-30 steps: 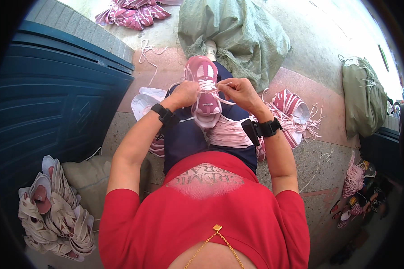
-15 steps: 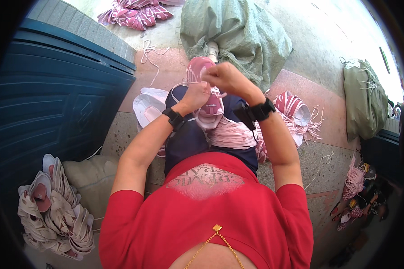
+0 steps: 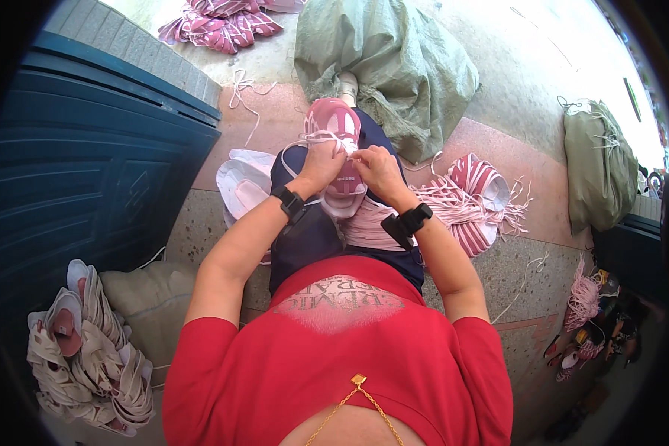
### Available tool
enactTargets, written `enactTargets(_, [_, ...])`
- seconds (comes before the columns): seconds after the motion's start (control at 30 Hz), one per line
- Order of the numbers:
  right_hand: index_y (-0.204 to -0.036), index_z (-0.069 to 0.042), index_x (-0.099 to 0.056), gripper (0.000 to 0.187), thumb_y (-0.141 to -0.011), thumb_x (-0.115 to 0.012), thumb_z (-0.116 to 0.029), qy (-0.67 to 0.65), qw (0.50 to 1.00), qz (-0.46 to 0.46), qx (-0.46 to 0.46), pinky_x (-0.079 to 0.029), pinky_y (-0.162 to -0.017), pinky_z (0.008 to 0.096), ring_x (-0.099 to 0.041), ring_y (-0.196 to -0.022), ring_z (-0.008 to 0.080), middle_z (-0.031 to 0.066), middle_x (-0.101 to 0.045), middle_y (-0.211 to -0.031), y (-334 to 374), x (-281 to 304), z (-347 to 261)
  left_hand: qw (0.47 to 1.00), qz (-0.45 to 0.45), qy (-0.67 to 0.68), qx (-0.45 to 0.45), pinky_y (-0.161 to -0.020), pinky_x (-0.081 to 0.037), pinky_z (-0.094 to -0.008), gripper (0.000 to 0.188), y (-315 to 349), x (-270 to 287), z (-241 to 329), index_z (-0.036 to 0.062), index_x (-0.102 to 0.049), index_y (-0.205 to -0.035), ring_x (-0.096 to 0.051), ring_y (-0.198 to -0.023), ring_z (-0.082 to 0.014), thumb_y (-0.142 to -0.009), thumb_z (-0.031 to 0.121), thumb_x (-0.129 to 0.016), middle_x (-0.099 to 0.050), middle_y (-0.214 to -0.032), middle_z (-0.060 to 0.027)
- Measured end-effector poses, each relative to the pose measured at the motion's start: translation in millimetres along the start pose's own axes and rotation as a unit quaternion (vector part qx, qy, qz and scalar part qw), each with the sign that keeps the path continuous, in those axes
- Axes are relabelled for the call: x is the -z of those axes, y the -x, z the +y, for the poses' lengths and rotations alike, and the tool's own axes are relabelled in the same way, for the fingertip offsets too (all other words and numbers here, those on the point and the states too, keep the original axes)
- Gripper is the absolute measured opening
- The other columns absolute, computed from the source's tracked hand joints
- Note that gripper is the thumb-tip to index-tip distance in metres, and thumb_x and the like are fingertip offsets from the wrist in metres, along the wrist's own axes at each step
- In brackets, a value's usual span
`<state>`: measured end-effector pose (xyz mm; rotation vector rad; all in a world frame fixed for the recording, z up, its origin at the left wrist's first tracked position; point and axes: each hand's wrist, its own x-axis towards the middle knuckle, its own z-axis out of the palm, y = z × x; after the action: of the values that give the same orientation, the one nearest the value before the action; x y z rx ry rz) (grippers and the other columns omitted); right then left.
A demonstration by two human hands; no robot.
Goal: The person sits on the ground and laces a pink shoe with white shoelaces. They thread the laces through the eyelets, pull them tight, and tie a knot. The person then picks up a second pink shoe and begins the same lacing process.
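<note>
A pink and white shoe upper [image 3: 343,186] lies across my lap, its toe pointing away from me. A white shoelace [image 3: 293,152] runs over its middle and loops out to the left. My left hand [image 3: 322,165] is closed at the left side of the lacing, on the lace. On the right side my right hand [image 3: 377,170] is closed too, its fingertips pinched at the lace beside the eyelets. The exact spot where the fingers meet the lace is partly hidden. A bundle of pale pink laces [image 3: 383,227] rests on my thighs below the shoe upper.
More pink striped uppers [image 3: 479,178] lie right of my lap, white ones [image 3: 244,182] left. A green sack [image 3: 394,67] stands ahead, an olive sack [image 3: 599,167] at right. Beige uppers [image 3: 97,349] are stacked by a tan sack [image 3: 152,297]. A blue door [image 3: 89,163] borders the left.
My right hand has come down and nearer from above the shoe upper to its right side. My left hand stays at the lacing.
</note>
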<state>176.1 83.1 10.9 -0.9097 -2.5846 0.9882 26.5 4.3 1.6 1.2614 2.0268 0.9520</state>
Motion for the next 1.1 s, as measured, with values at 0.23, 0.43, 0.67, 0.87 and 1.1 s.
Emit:
enactTargets(0.23, [-0.085,-0.009,-0.066,0.016,-0.083,-0.057,-0.022,0.082,0.994,-0.063,0.037,-0.043,-0.073,0.0417,-0.054,-0.09,0.0292,0.0102,-0.059,-0.085,-14,2,4,1.0,-0.007,0.02,0.01,-0.063,-0.046,-0.0395,0.017,-1,-3,-8,-0.0016,-0.058,-0.087,-0.062,-0.073,-0.0323,-0.086,0.015,-0.053,-0.061,-0.076,-0.0218])
enactTargets(0.43, [-0.089,-0.002,-0.066,0.02,-0.083,-0.057,-0.019,0.237,0.916,-0.256,0.2,-0.043,-0.082,0.0425,-0.057,-0.092,0.0266,0.0111,-0.063,-0.093,-2,21,32,0.994,0.096,-0.05,0.003,-0.065,-0.048,-0.0362,0.017,-16,31,-15,-0.0012,-0.055,-0.099,-0.064,-0.076,-0.027,-0.09,0.011,-0.048,-0.064,-0.08,-0.018])
enactTargets(0.67, [-0.101,0.009,-0.054,0.022,-0.084,-0.044,0.0,-0.856,0.391,0.338,0.013,-0.038,-0.1,0.0444,-0.054,-0.103,0.0292,0.0174,-0.058,-0.101,178,217,161,0.725,0.222,0.63,0.167,-0.05,-0.03,-0.0255,0.015,32,264,-103,0.0055,-0.041,-0.103,-0.03,-0.05,-0.008,-0.09,-0.001,-0.042,-0.03,-0.061,0.0035])
enactTargets(0.87, [-0.084,-0.003,-0.052,0.012,-0.089,-0.047,-0.012,-0.785,0.539,0.258,-0.164,-0.038,-0.066,0.0302,-0.043,-0.067,0.015,0.0052,-0.049,-0.077,171,163,182,0.74,0.268,0.579,0.213,-0.048,-0.029,-0.0248,0.011,60,294,-117,0.0069,-0.05,-0.103,-0.033,-0.049,-0.0085,-0.095,0.014,-0.049,-0.036,-0.062,0.0022])
enactTargets(1.1, [-0.102,-0.004,-0.062,0.032,-0.077,-0.067,-0.023,-0.293,0.938,0.008,-0.186,-0.044,-0.056,0.0254,-0.057,-0.063,0.013,0.0011,-0.062,-0.079,11,51,34,0.905,0.089,0.321,0.265,-0.042,-0.029,-0.0187,0.014,30,161,-81,0.0085,-0.059,-0.092,-0.037,-0.048,-0.0033,-0.089,0.022,-0.06,-0.045,-0.062,0.0053])
